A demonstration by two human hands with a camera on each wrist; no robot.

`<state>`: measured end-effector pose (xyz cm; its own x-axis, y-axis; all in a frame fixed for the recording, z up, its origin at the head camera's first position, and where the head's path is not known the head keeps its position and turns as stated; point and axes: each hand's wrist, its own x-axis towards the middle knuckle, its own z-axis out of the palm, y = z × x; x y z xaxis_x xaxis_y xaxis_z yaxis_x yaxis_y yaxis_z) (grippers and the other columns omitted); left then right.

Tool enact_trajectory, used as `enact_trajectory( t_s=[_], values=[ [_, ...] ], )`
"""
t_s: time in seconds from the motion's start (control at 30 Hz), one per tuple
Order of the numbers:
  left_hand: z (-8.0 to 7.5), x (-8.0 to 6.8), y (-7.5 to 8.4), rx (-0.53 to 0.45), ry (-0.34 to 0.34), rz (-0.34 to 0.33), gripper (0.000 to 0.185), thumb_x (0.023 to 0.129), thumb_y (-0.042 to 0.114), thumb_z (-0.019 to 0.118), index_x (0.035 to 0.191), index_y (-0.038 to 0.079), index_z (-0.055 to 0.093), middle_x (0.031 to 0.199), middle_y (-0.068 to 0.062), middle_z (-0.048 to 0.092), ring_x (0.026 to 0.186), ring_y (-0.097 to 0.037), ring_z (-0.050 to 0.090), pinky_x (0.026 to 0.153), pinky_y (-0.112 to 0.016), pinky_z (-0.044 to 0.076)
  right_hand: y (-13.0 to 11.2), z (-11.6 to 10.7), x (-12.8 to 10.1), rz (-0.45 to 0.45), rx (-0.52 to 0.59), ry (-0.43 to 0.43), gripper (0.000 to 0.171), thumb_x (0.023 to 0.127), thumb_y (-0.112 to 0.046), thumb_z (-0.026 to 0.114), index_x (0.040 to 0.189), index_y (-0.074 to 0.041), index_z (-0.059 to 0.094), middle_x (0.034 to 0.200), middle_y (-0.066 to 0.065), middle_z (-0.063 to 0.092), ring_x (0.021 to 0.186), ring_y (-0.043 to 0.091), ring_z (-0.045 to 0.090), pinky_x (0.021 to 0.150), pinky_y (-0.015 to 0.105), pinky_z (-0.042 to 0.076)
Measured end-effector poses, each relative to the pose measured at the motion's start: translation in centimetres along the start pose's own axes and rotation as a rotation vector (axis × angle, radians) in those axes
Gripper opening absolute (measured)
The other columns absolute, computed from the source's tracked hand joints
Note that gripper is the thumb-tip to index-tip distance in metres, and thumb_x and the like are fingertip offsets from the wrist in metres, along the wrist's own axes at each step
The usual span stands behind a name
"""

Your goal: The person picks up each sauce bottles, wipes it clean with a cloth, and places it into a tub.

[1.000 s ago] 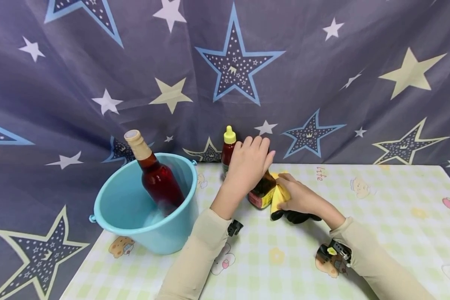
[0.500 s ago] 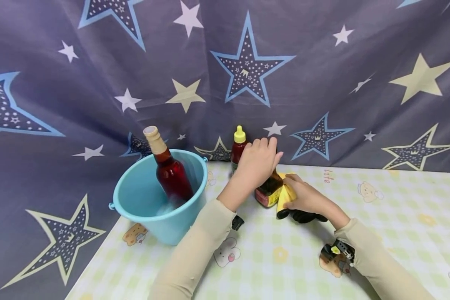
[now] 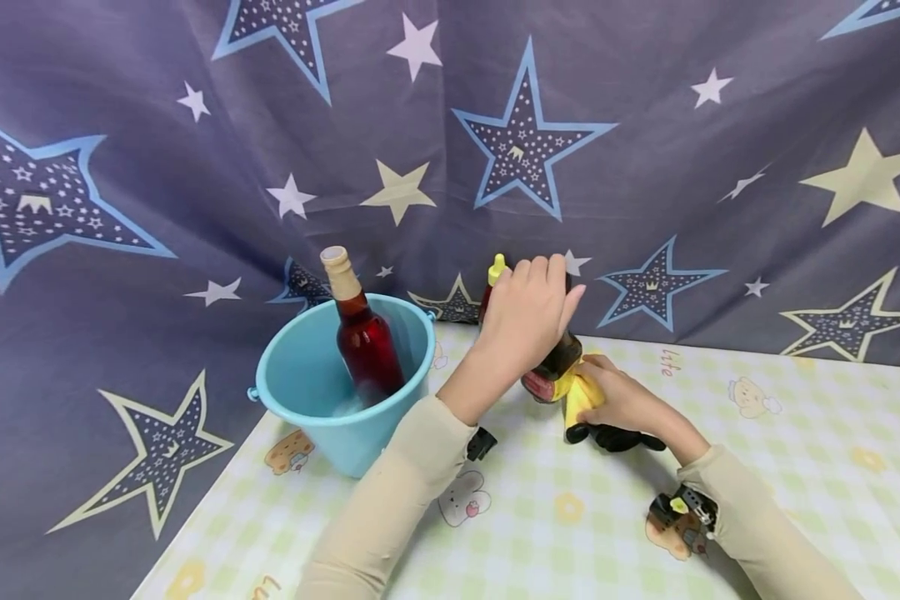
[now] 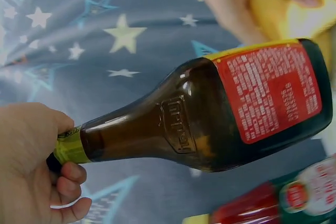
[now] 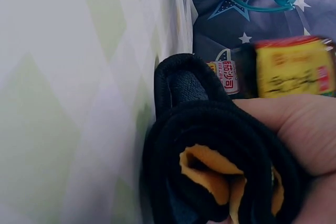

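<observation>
Tablecloth [image 3: 795,467] on counter: small pink word "life" printed near back edge, right of hands; partial letters at front left edge, unreadable.

Brown bottle [image 4: 210,124]: embossed lettering on glass shoulder, not legible; red back label [image 4: 273,90] full of fine white print, too small to read; yellow front label [image 5: 294,66] blurred in right wrist view.

Small red bottle [image 5: 227,76]: label with red Chinese characters (blurred, not surely readable); round red logo [image 4: 297,195] in left wrist view, illegible.

Left hand [image 3: 528,312] grips the tilted brown bottle [image 3: 553,372]; right hand [image 3: 622,400], at its 4 o'clock, presses a yellow cloth [image 3: 581,396] against it.
</observation>
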<state>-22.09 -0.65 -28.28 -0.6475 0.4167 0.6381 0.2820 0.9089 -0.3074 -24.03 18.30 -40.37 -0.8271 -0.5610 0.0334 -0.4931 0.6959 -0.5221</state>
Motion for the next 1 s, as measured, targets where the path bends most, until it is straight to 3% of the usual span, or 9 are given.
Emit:
enact_trajectory(
  t_s=[0.17, 0.23, 0.33, 0.47, 0.57, 0.63, 0.73, 0.9, 1.0],
  values=[
    [-3.0, 0.2, -0.7, -0.081, 0.014, 0.041, 0.037, 0.108, 0.045, 0.044, 0.109, 0.011, 0.058, 0.087, 0.0, 0.062, 0.076, -0.016, 0.06, 0.065, -0.027, 0.047, 0.3, 0.1, 0.1, -0.026, 0.025, -0.012, 0.076, 0.086, -0.012, 0.081, 0.149, 0.007, 0.043, 0.151, 0.035, 0.035, 0.127, 0.049, 0.052, 0.096, 0.056, 0.048],
    [-4.3, 0.3, -0.9, -0.116, -0.003, 0.064, 0.036, 0.108, 0.044, 0.043, 0.108, 0.01, 0.057, 0.086, 0.0, 0.061, 0.075, -0.017, 0.059, 0.065, -0.028, 0.046, 0.4, 0.1, 0.1, -0.029, 0.041, -0.018, 0.073, 0.086, -0.013, 0.081, 0.147, 0.005, 0.046, 0.15, 0.035, 0.036, 0.125, 0.047, 0.053, 0.095, 0.054, 0.048],
    [-6.0, 0.3, -1.4, -0.148, -0.023, 0.103, 0.037, 0.108, 0.043, 0.043, 0.109, 0.009, 0.057, 0.084, 0.0, 0.059, 0.073, -0.018, 0.058, 0.063, -0.029, 0.046, 0.5, 0.1, 0.1, -0.009, 0.075, -0.03, 0.055, 0.085, -0.013, 0.082, 0.131, 0.005, 0.059, 0.149, 0.034, 0.036, 0.106, 0.038, 0.059, 0.084, 0.045, 0.049],
    [-8.3, 0.4, -2.2, -0.169, -0.025, 0.158, 0.037, 0.108, 0.043, 0.044, 0.113, 0.009, 0.057, 0.083, 0.0, 0.059, 0.07, -0.018, 0.057, 0.061, -0.028, 0.046, 0.5, 0.0, 0.1, 0.005, 0.113, -0.033, 0.026, 0.081, -0.011, 0.083, 0.097, 0.001, 0.067, 0.14, 0.032, 0.04, 0.08, 0.022, 0.049, 0.069, 0.034, 0.042],
    [-10.0, 0.7, -2.8, -0.192, -0.045, 0.18, 0.038, 0.109, 0.043, 0.043, 0.116, 0.008, 0.057, 0.086, 0.0, 0.061, 0.075, -0.018, 0.06, 0.061, -0.028, 0.048, 0.5, 0.0, 0.0, 0.002, 0.111, -0.027, 0.036, 0.081, -0.012, 0.084, 0.108, 0.004, 0.066, 0.141, 0.033, 0.039, 0.088, 0.028, 0.055, 0.074, 0.038, 0.047],
    [-11.1, 1.1, -3.3, -0.216, -0.08, 0.188, 0.04, 0.109, 0.045, 0.042, 0.119, 0.009, 0.056, 0.089, 0.0, 0.063, 0.078, -0.018, 0.061, 0.063, -0.029, 0.05, 0.5, -0.1, -0.1, 0.0, 0.093, -0.023, 0.054, 0.082, -0.013, 0.083, 0.127, 0.006, 0.06, 0.145, 0.034, 0.038, 0.105, 0.04, 0.058, 0.084, 0.046, 0.05],
    [-12.7, 1.7, -4.2, -0.254, -0.15, 0.207, 0.043, 0.109, 0.047, 0.04, 0.124, 0.009, 0.054, 0.095, -0.001, 0.063, 0.084, -0.019, 0.061, 0.068, -0.031, 0.052, 0.4, -0.2, -0.1, -0.01, 0.057, -0.016, 0.075, 0.084, -0.014, 0.083, 0.147, 0.003, 0.047, 0.15, 0.037, 0.034, 0.131, 0.051, 0.047, 0.099, 0.059, 0.047],
    [-15.0, 2.7, -6.5, -0.362, -0.242, 0.245, 0.039, 0.109, 0.045, 0.039, 0.126, 0.011, 0.051, 0.1, 0.0, 0.058, 0.09, -0.017, 0.056, 0.078, -0.033, 0.049, 0.2, -0.3, 0.0, -0.024, 0.02, -0.029, 0.07, 0.085, -0.014, 0.082, 0.144, 0.006, 0.05, 0.151, 0.04, 0.032, 0.135, 0.057, 0.042, 0.098, 0.061, 0.047],
    [-16.2, 3.0, -8.1, -0.407, -0.253, 0.264, 0.037, 0.109, 0.041, 0.04, 0.127, 0.011, 0.05, 0.103, -0.001, 0.057, 0.093, -0.017, 0.054, 0.083, -0.033, 0.047, 0.1, -0.3, -0.1, -0.022, 0.004, -0.04, 0.07, 0.086, -0.015, 0.081, 0.143, 0.009, 0.05, 0.152, 0.041, 0.03, 0.133, 0.057, 0.044, 0.096, 0.057, 0.048]
  ],
)
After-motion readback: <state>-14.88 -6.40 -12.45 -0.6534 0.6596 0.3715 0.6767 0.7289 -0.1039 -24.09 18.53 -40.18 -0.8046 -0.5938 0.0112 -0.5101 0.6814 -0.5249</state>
